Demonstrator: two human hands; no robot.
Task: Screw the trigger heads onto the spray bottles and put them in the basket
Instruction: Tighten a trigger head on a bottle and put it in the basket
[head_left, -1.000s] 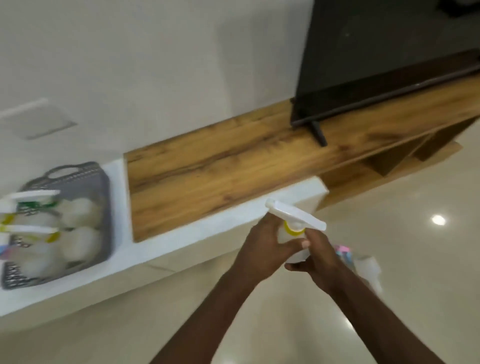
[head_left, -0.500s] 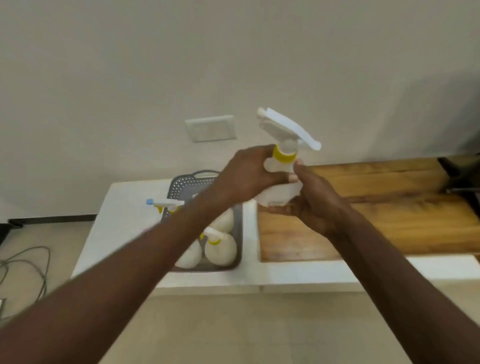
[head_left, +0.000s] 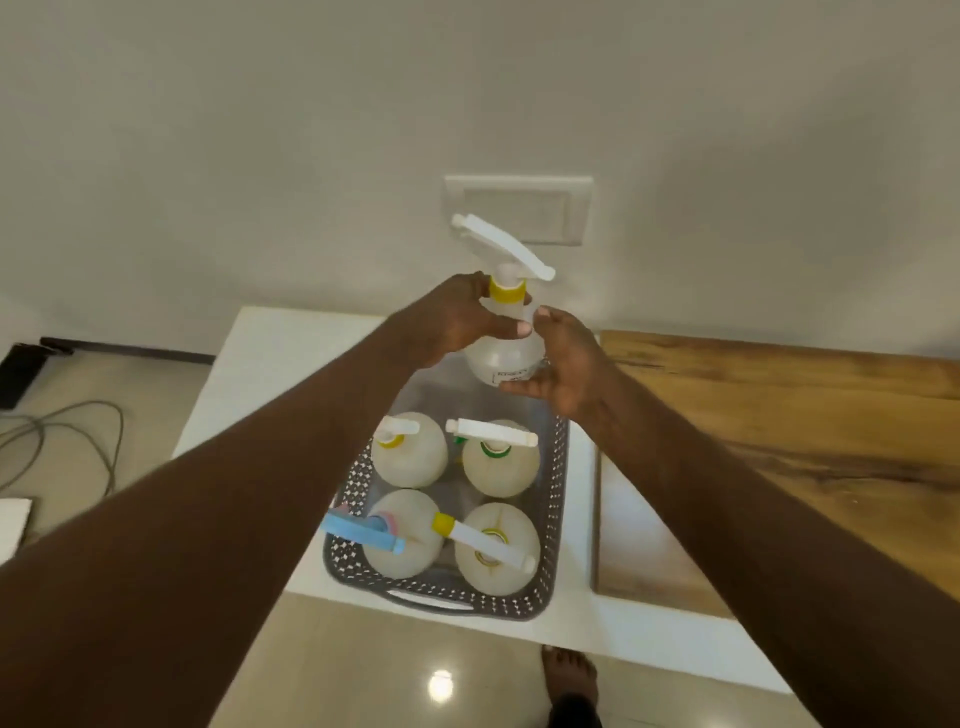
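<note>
The round translucent white plastic spray bottle (head_left: 503, 356) with the yellow collar bears a small white label (head_left: 511, 373) low on its belly; its dark print is too blurred to read.

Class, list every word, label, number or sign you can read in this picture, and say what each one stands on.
No text here can be read for certain.
Held spray bottle: a small white label with dark print near its base, too blurred to read.
Four bottles in the basket: no readable print shows.
Wall plate behind the bottle: blank, no marking visible.
</note>
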